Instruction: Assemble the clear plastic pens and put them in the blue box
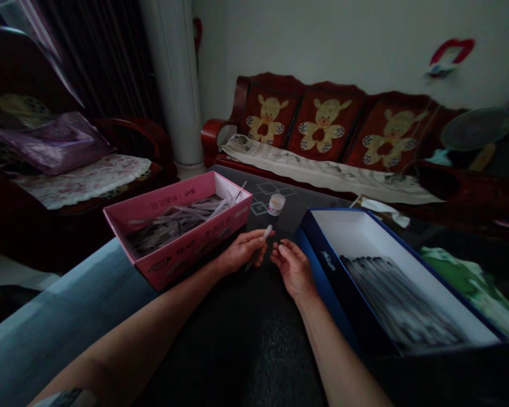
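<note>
My left hand (244, 251) is closed around a slim pen (268, 231); its whitish end points up and away, and a dark end shows below the fingers. Close beside it, my right hand (294, 267) pinches a small dark piece (280, 243) between thumb and fingertips, too small to make out. Just beyond both hands stands a small round jar (276, 204). To the left, a pink box (178, 198) holds a jumble of thin whitish strips (173, 223). At the right, a blue box (365, 226) with white inner walls contains many dark, slender pens (390, 288) lying side by side.
The dark table (237, 350) carries both boxes. Green-and-white packaging (470, 282) lies right of the blue box, with white paper (385, 210) behind it. A wooden sofa (314, 118) with bear-patterned cushions stands beyond, and a purple bag (63, 141) rests on a chair at left.
</note>
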Tool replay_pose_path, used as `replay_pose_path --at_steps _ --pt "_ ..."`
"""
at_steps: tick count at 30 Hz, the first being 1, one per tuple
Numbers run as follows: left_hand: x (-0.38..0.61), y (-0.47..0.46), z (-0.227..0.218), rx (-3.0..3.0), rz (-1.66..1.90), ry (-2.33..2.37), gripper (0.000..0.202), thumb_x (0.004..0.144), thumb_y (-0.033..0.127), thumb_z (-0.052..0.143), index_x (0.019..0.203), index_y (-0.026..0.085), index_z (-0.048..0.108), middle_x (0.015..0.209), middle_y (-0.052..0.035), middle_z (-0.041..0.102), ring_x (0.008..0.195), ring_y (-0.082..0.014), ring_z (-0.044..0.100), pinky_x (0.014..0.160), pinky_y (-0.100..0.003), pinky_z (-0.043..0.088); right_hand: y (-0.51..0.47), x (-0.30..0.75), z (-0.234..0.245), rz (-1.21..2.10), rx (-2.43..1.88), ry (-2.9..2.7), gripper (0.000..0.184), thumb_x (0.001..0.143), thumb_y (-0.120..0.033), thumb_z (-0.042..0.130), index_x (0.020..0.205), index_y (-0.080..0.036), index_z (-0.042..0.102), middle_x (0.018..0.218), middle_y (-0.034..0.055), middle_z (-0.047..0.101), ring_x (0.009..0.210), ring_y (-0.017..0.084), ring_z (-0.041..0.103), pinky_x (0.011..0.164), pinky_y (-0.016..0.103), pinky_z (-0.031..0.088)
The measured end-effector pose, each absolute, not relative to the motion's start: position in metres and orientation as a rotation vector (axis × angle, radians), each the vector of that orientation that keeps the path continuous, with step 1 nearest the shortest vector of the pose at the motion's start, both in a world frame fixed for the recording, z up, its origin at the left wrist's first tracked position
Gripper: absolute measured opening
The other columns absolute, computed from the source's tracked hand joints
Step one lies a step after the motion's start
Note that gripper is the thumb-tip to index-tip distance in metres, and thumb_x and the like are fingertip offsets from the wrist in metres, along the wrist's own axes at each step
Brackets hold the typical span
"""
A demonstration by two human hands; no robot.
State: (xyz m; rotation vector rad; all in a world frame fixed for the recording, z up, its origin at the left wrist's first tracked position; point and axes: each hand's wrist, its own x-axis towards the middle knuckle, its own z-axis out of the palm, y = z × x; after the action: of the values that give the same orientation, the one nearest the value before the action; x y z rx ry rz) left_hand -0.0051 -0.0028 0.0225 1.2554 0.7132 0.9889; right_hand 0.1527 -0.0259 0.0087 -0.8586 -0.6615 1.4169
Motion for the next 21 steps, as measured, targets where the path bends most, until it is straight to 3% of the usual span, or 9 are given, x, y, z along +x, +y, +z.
replay_pose_path --at_steps 3,6,9,21 --pt "-0.004 -0.004 0.02 1.607 1.042 0.793 0.047 0.086 0.037 0.055 0.126 0.012 0.058 0.075 -0.0012 0.064 0.06 -0.0098 0.056 0.057 -0.021 0.047 -0.025 0.154 0.008 1.373 -0.864 -0.638 0.027 0.059 -0.023 0.081 0.082 -0.02 0.068 0.077 -0.0003 0.072 0.067 0.01 0.065 0.063 0.021 0.055" --pt "-0.002 -0.006 0.019 1.812 1.072 0.787 0.042 0.09 0.035 0.051 0.124 0.012 0.06 0.102 -0.0067 0.07 0.09 -0.0174 0.065 0.082 -0.028 0.052 -0.024 0.154 0.007 1.334 -0.862 -0.643 0.026 0.06 -0.023 0.08 0.083 -0.019 0.068 0.077 -0.0011 0.071 0.067 0.01 0.065 0.064 0.022 0.055" --pt "0.0 -0.007 0.018 1.897 1.084 0.743 0.04 0.092 0.034 0.048 0.123 0.013 0.061 0.121 -0.0079 0.065 0.112 -0.0213 0.06 0.098 -0.031 0.046 -0.024 0.154 0.006 1.31 -0.861 -0.658 0.026 0.059 -0.024 0.08 0.083 -0.019 0.069 0.078 -0.0015 0.07 0.067 0.009 0.064 0.065 0.022 0.054" --pt "-0.008 -0.005 0.021 2.083 1.003 0.766 0.037 0.094 0.031 0.044 0.124 0.016 0.061 0.121 -0.0061 0.065 0.109 -0.0203 0.063 0.094 -0.03 0.049 -0.025 0.156 -0.002 1.195 -0.958 -0.874 0.026 0.066 -0.028 0.076 0.09 -0.019 0.07 0.082 -0.0006 0.069 0.066 0.01 0.061 0.065 0.025 0.051"
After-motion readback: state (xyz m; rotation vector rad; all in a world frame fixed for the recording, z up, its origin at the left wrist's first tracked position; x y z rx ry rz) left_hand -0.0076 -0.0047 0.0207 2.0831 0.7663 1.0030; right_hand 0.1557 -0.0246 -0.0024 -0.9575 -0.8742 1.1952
